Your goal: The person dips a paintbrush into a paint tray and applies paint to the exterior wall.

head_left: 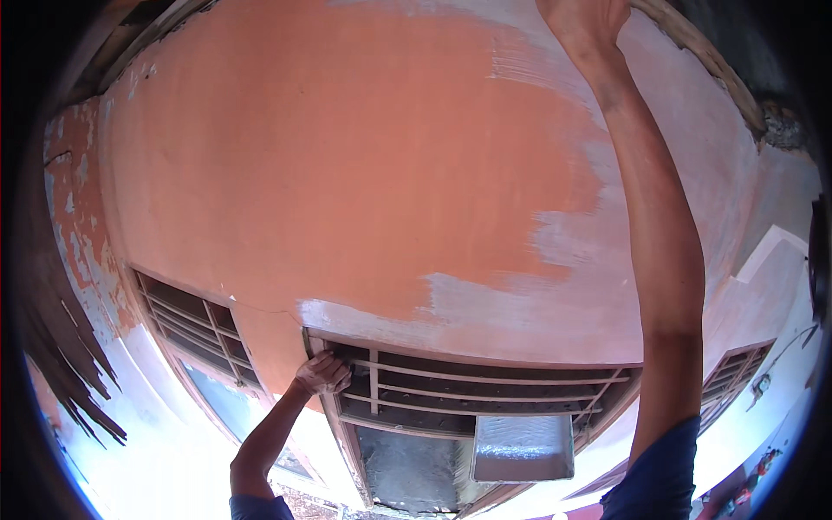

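Note:
My left hand [324,374], streaked with pale paint, is closed round the upper left corner of the wooden window frame [335,416], beside its horizontal bars. My right arm reaches high, and my right hand [591,19] is cut off by the top edge of the view. Its visible fingers look curled; whatever they hold lies out of view. Before me the orange wall [373,165] carries pale whitish-pink paint [494,303] in ragged strokes along its right side and above the window. A paint tray [524,446] with wet pale paint hangs at the window bars.
A second barred window [198,325] stands at the left, and part of another [732,381] shows at the right. Dark splintered slats [65,338] hang at the far left, next to peeling wall [78,191]. A beam [711,56] edges the wall at the upper right.

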A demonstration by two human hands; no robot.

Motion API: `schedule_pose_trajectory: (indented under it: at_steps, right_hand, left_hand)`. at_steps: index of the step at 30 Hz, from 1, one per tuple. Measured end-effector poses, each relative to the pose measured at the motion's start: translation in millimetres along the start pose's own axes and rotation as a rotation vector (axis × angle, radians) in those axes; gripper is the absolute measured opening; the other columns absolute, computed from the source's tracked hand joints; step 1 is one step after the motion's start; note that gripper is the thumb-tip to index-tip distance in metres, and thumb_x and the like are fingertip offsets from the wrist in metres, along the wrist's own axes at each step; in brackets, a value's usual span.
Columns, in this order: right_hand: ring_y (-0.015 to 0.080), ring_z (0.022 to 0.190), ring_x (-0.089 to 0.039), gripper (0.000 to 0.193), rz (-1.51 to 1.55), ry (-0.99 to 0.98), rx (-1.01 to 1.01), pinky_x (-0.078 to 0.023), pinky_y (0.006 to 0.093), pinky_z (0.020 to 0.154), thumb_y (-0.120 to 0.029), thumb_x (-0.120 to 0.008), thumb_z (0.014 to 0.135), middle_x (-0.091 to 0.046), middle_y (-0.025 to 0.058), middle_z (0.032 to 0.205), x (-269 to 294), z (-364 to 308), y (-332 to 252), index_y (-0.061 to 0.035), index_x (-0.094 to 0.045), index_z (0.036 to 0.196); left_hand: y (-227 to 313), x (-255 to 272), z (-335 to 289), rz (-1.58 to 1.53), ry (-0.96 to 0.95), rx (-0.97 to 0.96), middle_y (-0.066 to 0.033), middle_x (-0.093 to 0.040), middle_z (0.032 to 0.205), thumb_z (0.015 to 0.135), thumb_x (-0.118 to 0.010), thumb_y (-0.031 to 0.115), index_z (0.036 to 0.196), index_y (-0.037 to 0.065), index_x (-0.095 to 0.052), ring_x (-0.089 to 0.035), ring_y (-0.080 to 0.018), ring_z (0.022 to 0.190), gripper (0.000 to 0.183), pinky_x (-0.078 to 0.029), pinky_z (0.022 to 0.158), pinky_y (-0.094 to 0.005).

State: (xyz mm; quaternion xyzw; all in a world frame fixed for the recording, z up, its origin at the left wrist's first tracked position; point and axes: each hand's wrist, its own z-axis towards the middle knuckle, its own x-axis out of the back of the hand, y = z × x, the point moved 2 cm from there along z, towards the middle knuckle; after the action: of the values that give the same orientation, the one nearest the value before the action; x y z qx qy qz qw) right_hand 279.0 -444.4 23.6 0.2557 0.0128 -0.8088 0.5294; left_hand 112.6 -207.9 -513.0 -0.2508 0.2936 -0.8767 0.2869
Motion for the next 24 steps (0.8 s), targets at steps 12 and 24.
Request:
schedule_pose_trajectory:
  at_steps: [12,24]
  right_hand:
    - [0.0294,0.069,-0.062,0.016,0.401,-0.109,0.144,-0.051,0.0403,0.056,-0.011,-0.056,0.08,-0.061,0.0221,0.078,-116.1,38.0,-212.1,0.003,-0.063,0.084]
    - [0.0302,0.06,-0.061,0.019,0.325,-0.003,0.037,-0.046,0.0401,0.05,-0.011,-0.066,0.072,-0.059,0.0209,0.065,-46.9,50.6,-80.5,0.0053,-0.058,0.07]
  left_hand:
    - [-1.4,-4.9,-6.9,-0.029,-0.041,0.009,0.002,-0.046,0.06,0.073,-0.052,0.029,0.064,0.016,-0.046,-0.051,-0.0117,0.062,0.017,-0.038,0.081,-0.0272]
    - [-1.6,-4.3,-9.3,-0.037,-0.006,0.033,0.003,-0.05,0.065,0.073,-0.053,0.028,0.07,0.015,-0.051,-0.052,-0.0115,0.068,0.014,-0.037,0.085,-0.0272]
